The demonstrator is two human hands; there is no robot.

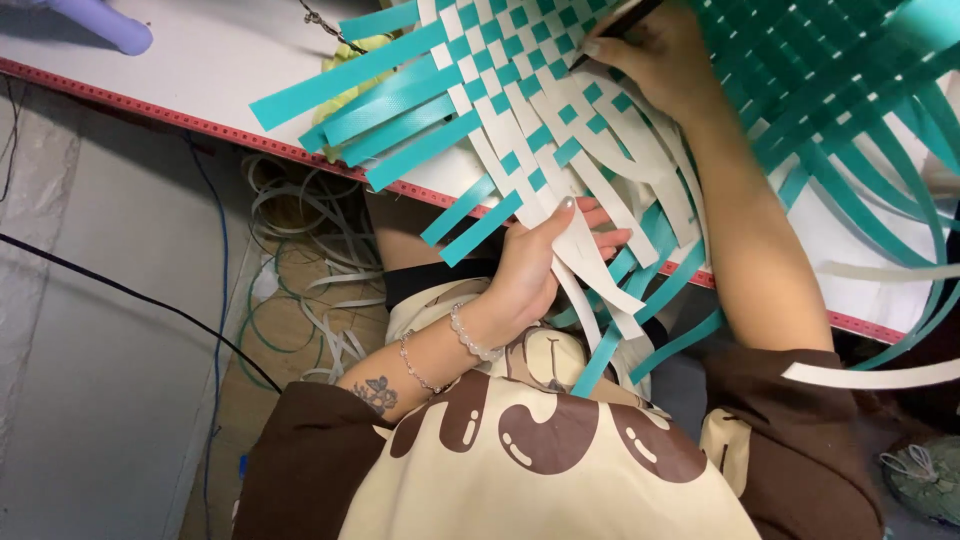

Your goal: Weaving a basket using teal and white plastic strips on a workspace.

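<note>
The woven mat point(520, 110) of teal and white strips lies on the white desk point(200, 70), with its loose ends hanging over the edge so they are easy to reach. The left hand point(545, 260) pinches a white strip point(580, 245) to keep it pulled flat. The right hand point(650, 50) is closed around a dark thin tool point(610, 35) poked into the weave. Spare strips point(300, 250) lie on the floor.

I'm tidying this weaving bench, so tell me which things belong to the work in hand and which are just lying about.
In use:
- teal and white woven strip mat
- loose white strips, held by the left hand
- dark slim tool in the right hand
- white worktable

Lying about:
- purple object on the table
- yellow item under the mat
- offcut strips on the floor
- finished teal weave
</note>
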